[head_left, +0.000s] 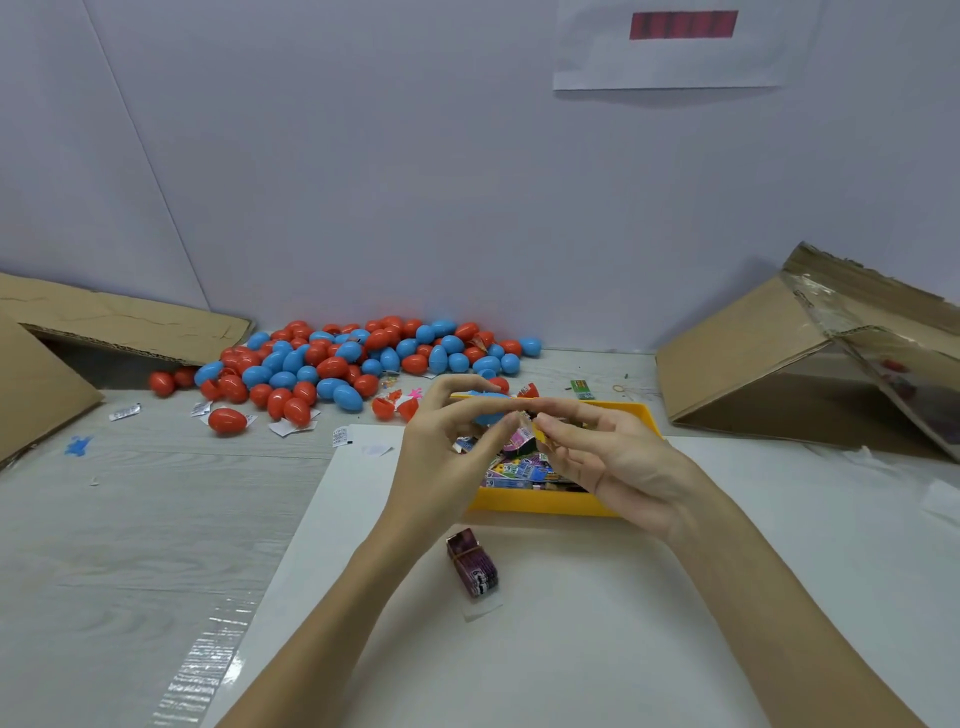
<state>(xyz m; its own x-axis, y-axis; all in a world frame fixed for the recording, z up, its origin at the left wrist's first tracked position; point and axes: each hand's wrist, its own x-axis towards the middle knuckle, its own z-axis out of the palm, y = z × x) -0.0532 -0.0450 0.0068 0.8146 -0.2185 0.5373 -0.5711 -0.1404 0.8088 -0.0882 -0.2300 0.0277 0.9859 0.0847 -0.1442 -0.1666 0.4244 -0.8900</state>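
My left hand grips a blue plastic egg above the yellow tray. My right hand meets it from the right and pinches a small folded colourful paper between thumb and fingertips, right at the egg. The tray holds several small printed cards and packets. A bundle of purple cards bound with a rubber band lies on the white sheet, just in front of the tray.
A heap of red and blue eggs lies at the back by the wall, with loose paper slips and split red shells near it. Cardboard boxes lie on their sides at far left and right.
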